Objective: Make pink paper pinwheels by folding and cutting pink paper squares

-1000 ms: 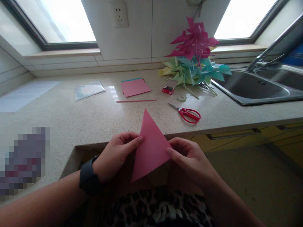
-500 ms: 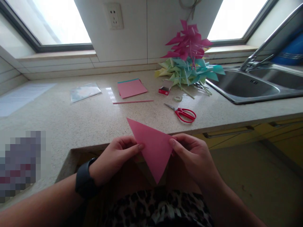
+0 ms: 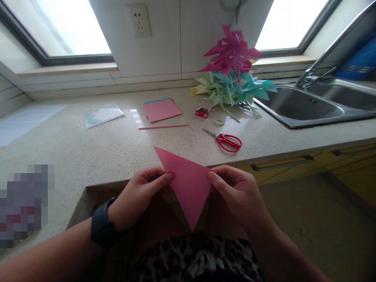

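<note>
A pink sheet of paper (image 3: 189, 184), folded into a triangle, is held up between my two hands just in front of the counter edge. My left hand (image 3: 147, 184) pinches its left side, thumb on the near face. At the right corner my right hand (image 3: 235, 188) pinches it in the same way. One point of the triangle aims down toward my lap, another to the upper left. The fingers behind the paper are partly hidden. Beyond it on the counter lie red-handled scissors (image 3: 227, 141) and a thin pink stick (image 3: 163, 127).
A stack of pink paper (image 3: 162, 111), a small red box (image 3: 202, 113), a tape roll (image 3: 219, 122) and a clear packet (image 3: 104, 115) lie on the counter (image 3: 111, 152). Several coloured paper pinwheels (image 3: 235, 66) are piled near the sink (image 3: 302, 105). Printed sheets (image 3: 26, 121) lie far left.
My left thumb has shifted slightly up along the paper's left side. The paper is tilted a little differently, and the whole view has drifted slightly. Both hands keep their pinch.
</note>
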Available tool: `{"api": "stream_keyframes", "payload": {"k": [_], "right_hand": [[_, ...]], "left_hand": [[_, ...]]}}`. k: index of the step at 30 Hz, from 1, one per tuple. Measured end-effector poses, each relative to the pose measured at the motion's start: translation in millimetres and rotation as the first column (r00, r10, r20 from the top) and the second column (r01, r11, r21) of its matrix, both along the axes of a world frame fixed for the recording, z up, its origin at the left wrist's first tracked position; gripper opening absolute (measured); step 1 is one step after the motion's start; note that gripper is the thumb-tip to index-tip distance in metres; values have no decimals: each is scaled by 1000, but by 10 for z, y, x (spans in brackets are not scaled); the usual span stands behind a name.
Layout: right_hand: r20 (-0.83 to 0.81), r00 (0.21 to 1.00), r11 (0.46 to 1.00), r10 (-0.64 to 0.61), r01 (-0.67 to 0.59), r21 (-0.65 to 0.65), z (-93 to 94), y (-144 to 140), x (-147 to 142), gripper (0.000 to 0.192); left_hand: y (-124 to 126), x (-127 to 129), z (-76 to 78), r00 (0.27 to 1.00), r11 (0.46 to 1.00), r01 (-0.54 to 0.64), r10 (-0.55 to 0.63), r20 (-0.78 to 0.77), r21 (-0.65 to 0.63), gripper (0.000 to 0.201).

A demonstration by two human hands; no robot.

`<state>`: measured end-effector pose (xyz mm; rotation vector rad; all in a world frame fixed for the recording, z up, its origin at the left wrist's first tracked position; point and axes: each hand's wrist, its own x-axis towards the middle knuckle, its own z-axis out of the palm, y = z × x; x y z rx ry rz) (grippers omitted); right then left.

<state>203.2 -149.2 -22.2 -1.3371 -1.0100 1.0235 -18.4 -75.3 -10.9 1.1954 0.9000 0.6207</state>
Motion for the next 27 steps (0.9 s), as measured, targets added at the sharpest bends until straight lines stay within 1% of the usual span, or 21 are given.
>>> {"api": "stream_keyframes", "payload": {"k": [5,11,14,18,22,27], "right_hand": [[22,1000,1000,15,-15,-12,14,-15,-9,19],[66,997,999,28,-27,-18,35,-50,-15,19],[76,996,999,35,-33,-24,25,-43,11,19],[91,995,999,52,-51,-15,29,-19,56,19],[60,994,995,92,-89,-44,41,-37,72,22],[51,991,990,125,-121,-73,23,-81,71,22]], "left_hand": [[-6,1,5,999,999,-36,36,-5,30,24],[1,-6,30,987,987,-161,161,16,23,24],[-2,-10,29,986,986,-164,163,36,17,26],[-8,-17,22,992,993,-116,115,44,19,27],[4,-30,20,995,996,-89,88,37,31,27],[39,-40,1,980,981,-193,191,52,20,23]]}}
